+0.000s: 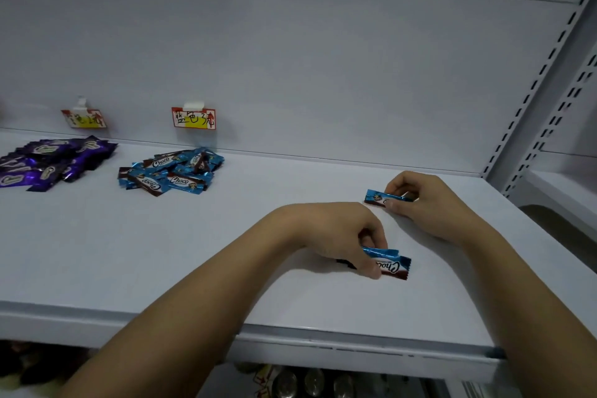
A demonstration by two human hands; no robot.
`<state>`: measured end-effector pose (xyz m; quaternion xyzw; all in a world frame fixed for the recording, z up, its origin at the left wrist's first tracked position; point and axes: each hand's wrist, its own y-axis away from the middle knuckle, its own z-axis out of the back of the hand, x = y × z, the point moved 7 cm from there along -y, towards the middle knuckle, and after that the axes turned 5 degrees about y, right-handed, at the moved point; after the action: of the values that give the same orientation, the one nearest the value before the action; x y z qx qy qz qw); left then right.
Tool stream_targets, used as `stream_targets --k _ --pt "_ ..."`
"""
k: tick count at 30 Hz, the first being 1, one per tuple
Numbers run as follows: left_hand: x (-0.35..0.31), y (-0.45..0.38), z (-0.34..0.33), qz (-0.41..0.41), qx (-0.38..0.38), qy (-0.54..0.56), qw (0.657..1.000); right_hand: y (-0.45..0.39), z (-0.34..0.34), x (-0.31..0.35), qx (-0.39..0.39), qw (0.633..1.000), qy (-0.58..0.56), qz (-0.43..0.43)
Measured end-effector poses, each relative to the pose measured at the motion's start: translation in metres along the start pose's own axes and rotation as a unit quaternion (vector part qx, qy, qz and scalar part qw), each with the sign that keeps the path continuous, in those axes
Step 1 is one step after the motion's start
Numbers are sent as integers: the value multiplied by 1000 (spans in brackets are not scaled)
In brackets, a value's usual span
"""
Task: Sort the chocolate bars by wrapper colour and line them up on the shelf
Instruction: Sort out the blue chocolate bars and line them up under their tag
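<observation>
- The left hand [352, 236] reaches over the white shelf [226, 252], its fingers curled down and pinching a blue chocolate bar [392, 263] against the shelf surface; the bar's "Choco" end sticks out to the right of the fingers.
- A dark wrapper edge shows just under the left hand's palm side; what it is cannot be told.
- The right hand [426, 200] lies beyond and to the right of the left hand, fingers and thumb curled round a second blue bar [379, 198], whose free end points left, toward the left hand's knuckles.
- Well to the left of both hands, near the back wall, lies a loose heap of blue bars [171, 173] below a red-and-yellow label [193, 118].
- Further left still sits a heap of purple bars [51, 161], under another label [84, 118].
</observation>
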<state>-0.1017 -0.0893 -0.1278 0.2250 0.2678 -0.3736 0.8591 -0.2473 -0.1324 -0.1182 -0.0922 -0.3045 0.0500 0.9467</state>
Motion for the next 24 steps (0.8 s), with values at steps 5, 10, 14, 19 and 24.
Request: stream_targets --k 5,10,14,19,24 --pt "5 0 8 -41 -58 83 994 -2 -2 -4 -35 997 -63 -27" --pt "37 6 31 -17 -196 310 930 2 -1 -8 -86 988 -115 -54" --pt "58 9 36 42 -239 302 922 8 4 -13 -126 980 -117 -100" --pt "53 35 48 30 -204 196 959 7 0 6 -120 960 -202 -153" --pt "84 103 90 57 -276 132 950 -3 -53 87 -37 954 -284 -95"
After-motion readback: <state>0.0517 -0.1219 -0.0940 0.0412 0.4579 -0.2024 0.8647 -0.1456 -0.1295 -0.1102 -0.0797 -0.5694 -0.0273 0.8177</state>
